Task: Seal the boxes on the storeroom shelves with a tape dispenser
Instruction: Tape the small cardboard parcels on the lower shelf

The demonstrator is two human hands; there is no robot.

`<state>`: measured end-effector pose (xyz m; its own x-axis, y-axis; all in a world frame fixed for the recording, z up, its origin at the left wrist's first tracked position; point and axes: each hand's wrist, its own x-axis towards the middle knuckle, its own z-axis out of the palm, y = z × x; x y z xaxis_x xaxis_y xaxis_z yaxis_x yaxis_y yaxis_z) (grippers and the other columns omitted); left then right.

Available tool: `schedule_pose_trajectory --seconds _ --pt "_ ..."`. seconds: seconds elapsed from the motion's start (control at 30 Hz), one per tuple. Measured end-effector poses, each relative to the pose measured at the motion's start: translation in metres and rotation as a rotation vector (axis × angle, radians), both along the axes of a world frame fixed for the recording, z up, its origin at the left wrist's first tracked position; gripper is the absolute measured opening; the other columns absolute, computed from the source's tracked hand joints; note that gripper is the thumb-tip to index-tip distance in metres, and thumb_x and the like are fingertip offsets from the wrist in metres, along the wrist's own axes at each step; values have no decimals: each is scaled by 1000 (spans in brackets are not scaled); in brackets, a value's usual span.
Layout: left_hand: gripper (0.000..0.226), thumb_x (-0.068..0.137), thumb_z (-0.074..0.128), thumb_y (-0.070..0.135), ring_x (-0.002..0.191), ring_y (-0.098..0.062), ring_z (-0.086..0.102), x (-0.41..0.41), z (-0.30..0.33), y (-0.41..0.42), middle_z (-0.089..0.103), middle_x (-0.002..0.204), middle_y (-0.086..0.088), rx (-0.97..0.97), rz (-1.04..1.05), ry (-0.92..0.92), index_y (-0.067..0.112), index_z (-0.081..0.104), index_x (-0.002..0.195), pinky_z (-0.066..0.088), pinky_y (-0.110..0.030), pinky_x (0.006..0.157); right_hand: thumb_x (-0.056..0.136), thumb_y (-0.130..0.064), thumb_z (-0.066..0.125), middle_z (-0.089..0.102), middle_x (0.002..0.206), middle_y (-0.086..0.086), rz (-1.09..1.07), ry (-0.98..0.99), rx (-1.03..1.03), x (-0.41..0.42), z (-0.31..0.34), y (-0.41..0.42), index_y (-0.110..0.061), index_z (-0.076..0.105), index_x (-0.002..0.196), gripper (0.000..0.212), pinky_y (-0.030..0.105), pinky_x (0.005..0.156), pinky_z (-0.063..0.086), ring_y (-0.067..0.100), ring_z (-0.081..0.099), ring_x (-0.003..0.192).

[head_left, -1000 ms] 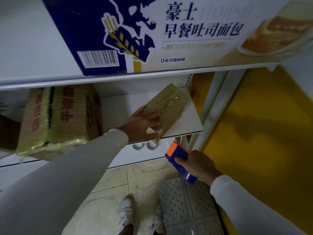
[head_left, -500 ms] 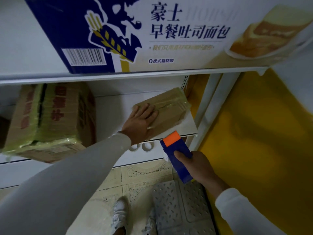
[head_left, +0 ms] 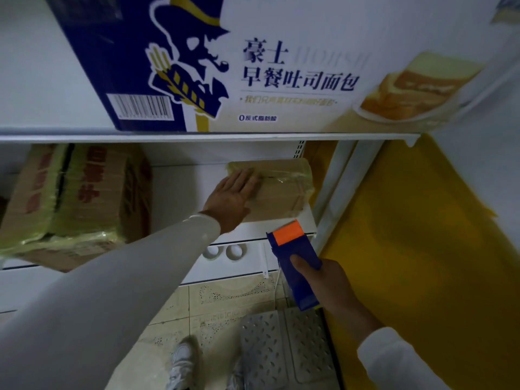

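The left hand [head_left: 235,197] lies flat, fingers straight, on top of the small brown cardboard box wrapped in clear tape [head_left: 277,190], which sits at the right end of the white metal middle shelf [head_left: 180,192], close to the upright post. This grip is wide: it presses the box and clasps nothing. The right hand [head_left: 323,280] grips the blue tape dispenser with the orange front edge [head_left: 294,257], fingers curled round its body, holding it in front of the shelf lip, just below the box and not touching it.

By the look of it, the step in hand is steadying or smoothing this box, whose top already carries glossy tape. Whether another strip is needed cannot be told. If so, the next move calls for bringing the orange edge up onto the box top while the flat hand keeps the box from sliding.
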<state>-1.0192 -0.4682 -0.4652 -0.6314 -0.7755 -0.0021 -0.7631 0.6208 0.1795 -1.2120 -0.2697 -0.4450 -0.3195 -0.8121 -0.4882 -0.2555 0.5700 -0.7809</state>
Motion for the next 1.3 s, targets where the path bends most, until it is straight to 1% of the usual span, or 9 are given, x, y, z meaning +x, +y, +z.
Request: schedule_pose_trajectory --seconds 0.23,0.33,0.53,0.7,0.87,1.0,1.07,1.13,1.3 --pt "73 95 53 37 148 -23 9 47 48 42 12 161 -6 77 83 83 15 14 152 6 -30 116 83 -55 70 72 77 12 67 11 -47 26 37 -25 -7 66 76 48 31 61 47 27 70 72" --pt "66 96 52 37 146 -25 17 80 77 58 19 158 -9 82 146 69 13 24 150 17 -35 117 83 -59 67 71 75 10 148 51 -82 44 57 -34 -6 67 76 53 28 58 42 20 67 67" --pt "55 92 57 33 126 -28 46 147 136 92 43 144 -11 37 174 132 10 42 140 38 -33 102 84 -52 69 71 89 26 303 0 -196 92 95 -41 3 68 93 56 34 69 43 41 68 83" --pt "41 89 58 31 106 -33 54 213 175 101 54 124 -12 -62 212 177 10 51 124 40 -35 86 83 -51 69 69 86 27 356 -11 -258 142 141 -38 3 64 91 55 34 67 43 32 64 71" --pt "40 90 57 34 109 -30 55 288 196 118 57 124 -10 -108 206 247 13 53 124 45 -37 91 90 -45 66 69 81 22 333 27 -316 210 174 -28 -4 64 87 41 26 58 43 19 63 60" --pt "48 91 58 36 117 -27 53 351 193 136 52 135 -5 -67 194 269 17 49 134 46 -39 96 90 -44 67 66 72 13 324 2 -305 267 178 -11 -8 62 81 37 26 59 43 18 62 59" --pt "49 92 57 37 119 -28 51 374 185 141 52 135 -6 -53 199 242 17 47 135 44 -40 98 89 -42 68 66 73 18 294 7 -309 290 174 -3 -7 62 78 37 28 61 42 21 62 62" --pt "49 92 55 38 118 -27 51 387 176 144 52 134 -6 -8 203 237 18 46 136 44 -39 98 87 -45 69 68 75 21 259 -6 -303 306 166 6 -7 63 78 40 28 61 43 24 64 64" --pt "51 92 56 38 119 -29 50 388 153 135 50 135 -7 72 221 201 17 44 137 44 -41 98 84 -50 69 72 71 7 221 24 -236 312 143 19 -10 67 80 40 22 55 47 17 68 61"
